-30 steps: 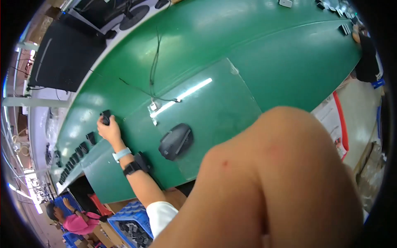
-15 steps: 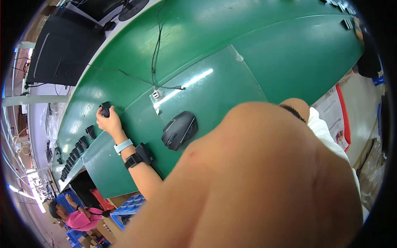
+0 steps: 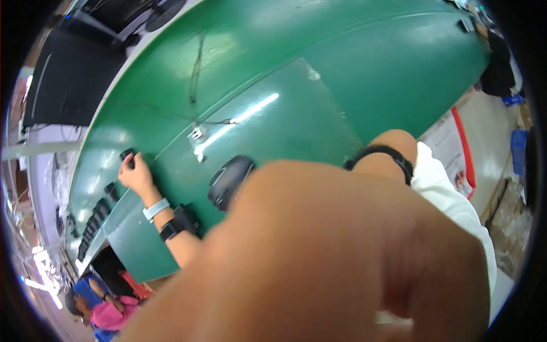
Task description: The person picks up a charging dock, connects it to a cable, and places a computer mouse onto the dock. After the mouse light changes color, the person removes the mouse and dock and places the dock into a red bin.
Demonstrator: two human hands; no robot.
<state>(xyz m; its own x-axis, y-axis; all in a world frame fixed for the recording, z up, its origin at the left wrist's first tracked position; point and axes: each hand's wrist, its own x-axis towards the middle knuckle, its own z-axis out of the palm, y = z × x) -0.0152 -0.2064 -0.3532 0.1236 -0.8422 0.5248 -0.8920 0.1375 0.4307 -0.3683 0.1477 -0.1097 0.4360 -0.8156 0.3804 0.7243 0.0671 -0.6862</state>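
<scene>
My left hand [image 3: 135, 175], at the far left over the green table, has its fingers and thumb closed round a small black block-shaped device [image 3: 127, 155]. Its exact kind does not show. A pale watch band and a black strap circle that wrist, and a black box-like thing [image 3: 187, 219] is beside the forearm. My right hand [image 3: 307, 228], very near the camera and blurred, fills the lower middle; a black band [image 3: 373, 153] goes round its wrist. Its fingers are hidden. A black computer mouse [image 3: 231, 179] lies partly behind it.
Several similar black devices [image 3: 94, 225] stand in a row along the table's left side. A clear sheet [image 3: 290, 114] lies on the green table [image 3: 387, 74], with a cable and small white connector [image 3: 196, 134]. Monitors [image 3: 68, 74] stand at upper left. Other people are at lower left and upper right.
The whole view has shifted, so the table things appear further left. My right hand covers more of the mouse, and its wrist band shows more fully. My left hand still holds the black device.
</scene>
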